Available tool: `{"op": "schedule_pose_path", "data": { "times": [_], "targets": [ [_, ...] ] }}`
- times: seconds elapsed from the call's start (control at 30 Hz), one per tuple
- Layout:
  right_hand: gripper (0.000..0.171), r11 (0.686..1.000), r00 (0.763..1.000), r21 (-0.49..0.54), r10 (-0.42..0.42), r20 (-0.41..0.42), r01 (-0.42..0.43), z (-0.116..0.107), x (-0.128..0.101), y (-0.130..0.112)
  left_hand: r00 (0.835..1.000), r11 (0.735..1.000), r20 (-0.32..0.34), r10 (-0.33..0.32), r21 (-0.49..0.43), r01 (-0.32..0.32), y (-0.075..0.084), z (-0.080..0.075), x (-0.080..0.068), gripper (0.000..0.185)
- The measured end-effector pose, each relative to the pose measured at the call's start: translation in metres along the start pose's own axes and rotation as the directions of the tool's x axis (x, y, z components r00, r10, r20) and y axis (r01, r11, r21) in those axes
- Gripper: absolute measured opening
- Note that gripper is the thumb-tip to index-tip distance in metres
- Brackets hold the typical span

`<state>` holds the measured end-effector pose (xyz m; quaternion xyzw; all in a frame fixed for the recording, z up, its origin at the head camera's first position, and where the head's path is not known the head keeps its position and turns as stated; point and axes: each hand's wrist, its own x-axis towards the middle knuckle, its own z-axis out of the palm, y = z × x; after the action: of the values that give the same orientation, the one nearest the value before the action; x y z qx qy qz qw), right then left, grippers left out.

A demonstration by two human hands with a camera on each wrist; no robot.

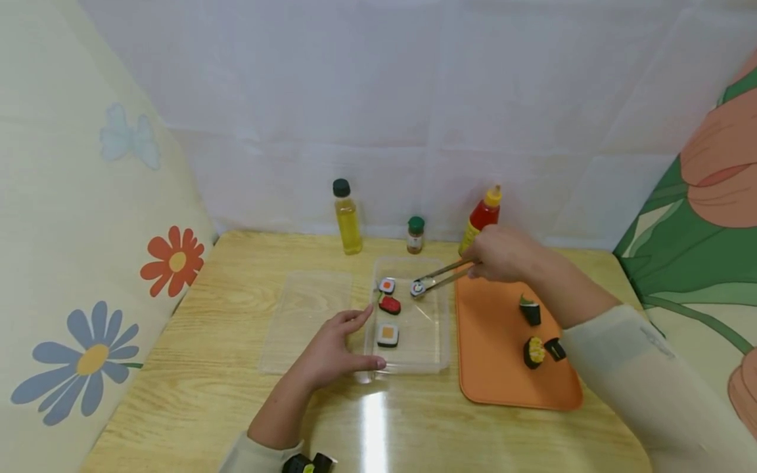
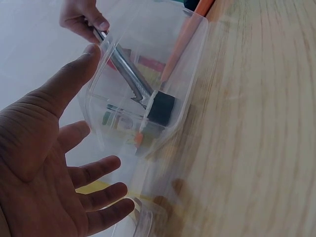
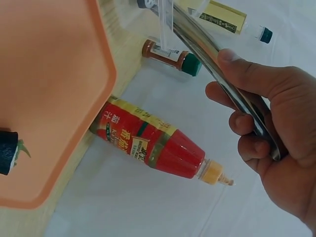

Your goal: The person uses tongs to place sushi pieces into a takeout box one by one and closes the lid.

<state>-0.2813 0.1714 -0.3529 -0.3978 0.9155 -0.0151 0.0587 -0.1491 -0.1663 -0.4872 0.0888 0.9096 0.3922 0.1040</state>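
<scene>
right grip [image 1: 499, 255] on tongs [image 1: 440, 274], sushi roll [image 1: 418, 288] seemingly inside clear container [image 1: 440, 341]

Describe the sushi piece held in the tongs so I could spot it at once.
Find the clear plastic box in the middle of the wooden table, left of the orange tray. The sushi roll sits at its far end, pinched in metal tongs. Unlike its three neighbours, it is round and white.

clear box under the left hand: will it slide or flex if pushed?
Likely slides: the clear box looks thin and light on a glossy table, perhaps why the left hand rests at its edge. Walls probably flex; they look thin. Unlikely to tip: it is low and wide.
</scene>
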Motion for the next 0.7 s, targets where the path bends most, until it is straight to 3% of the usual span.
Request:
{"op": "schedule_pose_path", "data": {
  "times": [0.7],
  "targets": [
    [0.012, 0.996, 0.993, -0.065, 0.068, 0.092, -0.063, -0.007, 0.015, -0.002, 1.0, 1.0, -0.005, -0.019, -0.007, 0.019, -0.001, 0.001, 0.001, 0.107]
  ]
}}
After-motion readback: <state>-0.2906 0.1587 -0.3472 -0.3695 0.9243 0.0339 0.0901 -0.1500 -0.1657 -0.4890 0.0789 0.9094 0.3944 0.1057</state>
